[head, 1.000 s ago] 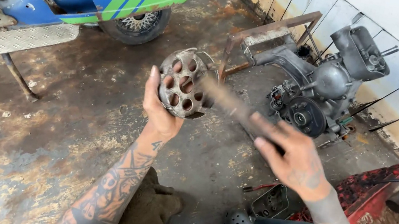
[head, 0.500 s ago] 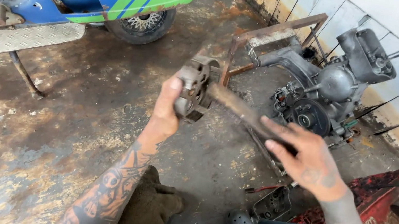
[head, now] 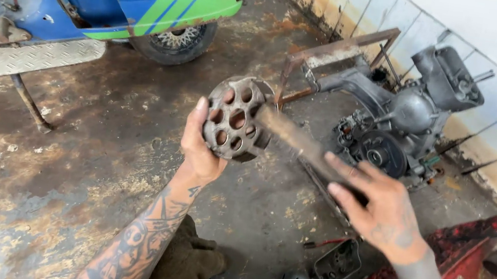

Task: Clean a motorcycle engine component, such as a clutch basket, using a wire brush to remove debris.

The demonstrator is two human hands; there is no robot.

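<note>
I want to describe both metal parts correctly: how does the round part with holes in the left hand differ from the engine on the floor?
The round perforated part is small and rusty brown; the engine is far bigger and dark grey. The part is held up in the left hand; the engine rests on the floor by the wall, with no hand on it. The part is a plain disc shape; the engine is irregular. Both look worn and dirty.

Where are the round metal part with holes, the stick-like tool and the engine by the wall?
round metal part (head: 235, 118), head view, its holed face.
stick-like tool (head: 297, 141), head view, mid-shaft, blurred.
engine (head: 407, 116), head view, its grey casing.
</note>
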